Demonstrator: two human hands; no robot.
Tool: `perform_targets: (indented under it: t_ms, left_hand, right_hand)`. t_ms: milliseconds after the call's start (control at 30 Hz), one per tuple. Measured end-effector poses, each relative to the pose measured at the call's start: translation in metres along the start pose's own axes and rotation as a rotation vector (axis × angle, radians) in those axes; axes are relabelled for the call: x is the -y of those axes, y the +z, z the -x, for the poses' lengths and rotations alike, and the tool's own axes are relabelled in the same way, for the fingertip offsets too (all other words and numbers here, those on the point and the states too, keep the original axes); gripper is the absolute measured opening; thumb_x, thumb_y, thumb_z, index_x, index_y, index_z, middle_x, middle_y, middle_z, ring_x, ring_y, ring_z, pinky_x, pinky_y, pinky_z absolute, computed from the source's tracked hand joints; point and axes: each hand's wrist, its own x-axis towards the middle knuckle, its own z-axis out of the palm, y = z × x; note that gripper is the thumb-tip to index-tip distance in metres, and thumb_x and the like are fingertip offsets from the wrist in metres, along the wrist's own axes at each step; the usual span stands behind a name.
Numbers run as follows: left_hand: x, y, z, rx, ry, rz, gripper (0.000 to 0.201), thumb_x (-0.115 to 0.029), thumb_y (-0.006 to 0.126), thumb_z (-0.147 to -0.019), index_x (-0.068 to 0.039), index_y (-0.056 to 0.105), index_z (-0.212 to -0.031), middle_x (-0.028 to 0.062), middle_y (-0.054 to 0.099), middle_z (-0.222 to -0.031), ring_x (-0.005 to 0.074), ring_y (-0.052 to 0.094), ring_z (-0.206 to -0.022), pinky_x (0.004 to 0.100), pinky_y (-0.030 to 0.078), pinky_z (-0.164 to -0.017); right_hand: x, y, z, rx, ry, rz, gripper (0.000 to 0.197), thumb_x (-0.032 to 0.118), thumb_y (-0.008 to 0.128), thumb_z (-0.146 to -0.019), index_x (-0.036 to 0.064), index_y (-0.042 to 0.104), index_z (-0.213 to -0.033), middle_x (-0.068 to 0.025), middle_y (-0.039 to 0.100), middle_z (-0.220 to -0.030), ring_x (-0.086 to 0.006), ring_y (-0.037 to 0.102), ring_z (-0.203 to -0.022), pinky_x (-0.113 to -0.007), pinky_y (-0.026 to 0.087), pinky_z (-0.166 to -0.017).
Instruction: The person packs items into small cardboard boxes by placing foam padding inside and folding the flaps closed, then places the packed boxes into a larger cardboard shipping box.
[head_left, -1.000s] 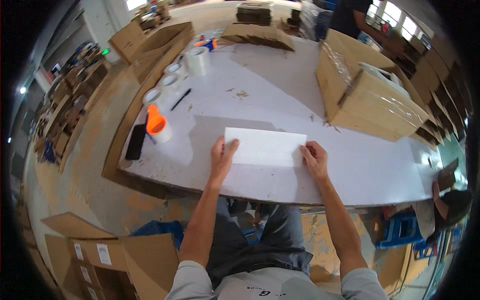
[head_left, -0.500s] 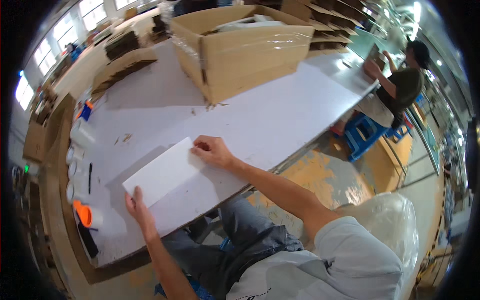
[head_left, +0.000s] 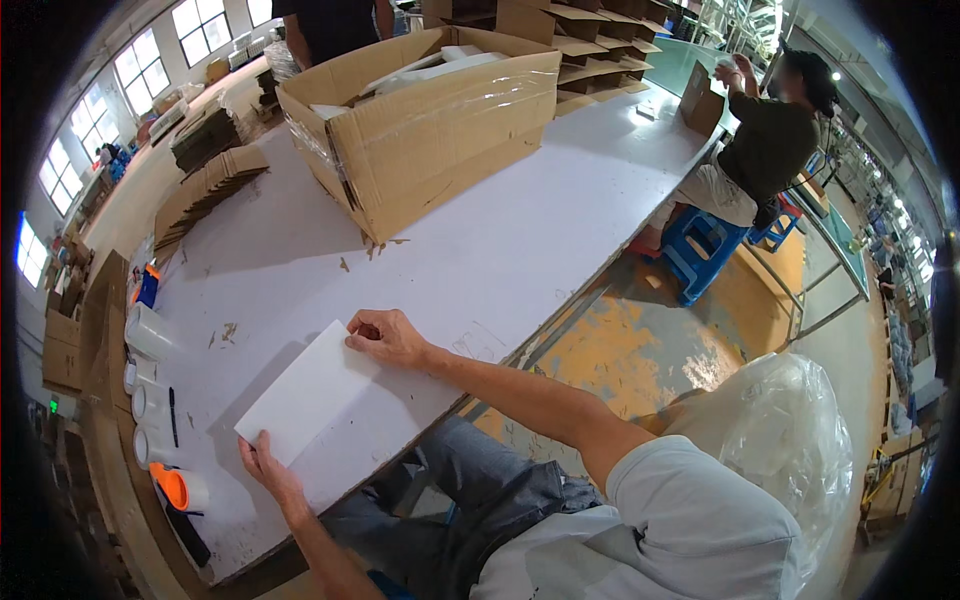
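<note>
A flat white rectangular piece, like a thin box or board, is held at a slant over the near part of the white tabletop. My left hand grips its near left end, thumb on top and fingers partly hidden beneath. At the far right corner, my right hand pinches the edge with curled fingers. Whether the piece is one sheet or a closed box I cannot make out.
A large cardboard box with white pieces inside stands at the far side. Tape rolls, a black pen and an orange tape dispenser line the left edge. A co-worker sits at right by a blue stool.
The view has shifted, so the table and box appear further left. Both hands keep their hold on the white piece. Another person's torso now shows behind the box; the seated co-worker's hands are higher.
</note>
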Motion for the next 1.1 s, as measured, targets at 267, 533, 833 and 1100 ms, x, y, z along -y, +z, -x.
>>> perform_targets:
  t_ms: [267, 533, 833, 1100]
  left_hand:
    - [0.003, -0.004, -0.002, -0.015, 0.031, 0.019, 0.036, -0.012, 0.059, -0.091, 0.003, 0.060, -0.123, 0.0072, 0.065, -0.109, 0.0176, 0.059, -0.100, 0.0331, 0.045, -0.091]
    - [-0.005, 0.001, 0.000, 0.057, 0.051, -0.014, 0.033, -0.010, 0.059, -0.092, 0.002, 0.058, -0.123, 0.0073, 0.063, -0.111, 0.0175, 0.057, -0.101, 0.0314, 0.043, -0.094]
    - [0.011, -0.012, -0.006, 0.039, 0.021, 0.066, 0.032, -0.001, 0.057, -0.082, -0.001, 0.061, -0.114, 0.0026, 0.062, -0.102, 0.0132, 0.056, -0.094, 0.0269, 0.043, -0.087]
    - [0.010, -0.003, -0.002, 0.057, 0.087, 0.004, 0.032, 0.000, 0.060, -0.092, 0.002, 0.058, -0.123, 0.0048, 0.065, -0.109, 0.0118, 0.058, -0.101, 0.0260, 0.043, -0.092]
  right_hand:
    - [-0.001, 0.004, 0.000, -0.013, -0.018, -0.018, 0.022, 0.020, 0.071, -0.089, -0.0003, 0.067, -0.097, -0.0054, 0.065, -0.073, -0.0128, 0.057, -0.066, -0.030, 0.049, -0.063]
    - [-0.001, 0.003, -0.002, 0.006, 0.017, 0.014, 0.024, 0.020, 0.071, -0.090, -0.0009, 0.066, -0.100, -0.0039, 0.063, -0.073, -0.0108, 0.055, -0.065, -0.028, 0.049, -0.062]
    - [-0.010, 0.005, -0.005, -0.026, -0.020, 0.142, 0.021, 0.018, 0.071, -0.091, 0.0000, 0.066, -0.100, -0.0030, 0.065, -0.074, -0.0068, 0.055, -0.067, -0.026, 0.048, -0.061]
    - [0.005, 0.004, -0.001, 0.024, 0.068, -0.020, 0.021, 0.018, 0.071, -0.092, -0.0012, 0.067, -0.099, 0.0009, 0.063, -0.071, -0.0051, 0.053, -0.064, -0.024, 0.045, -0.058]
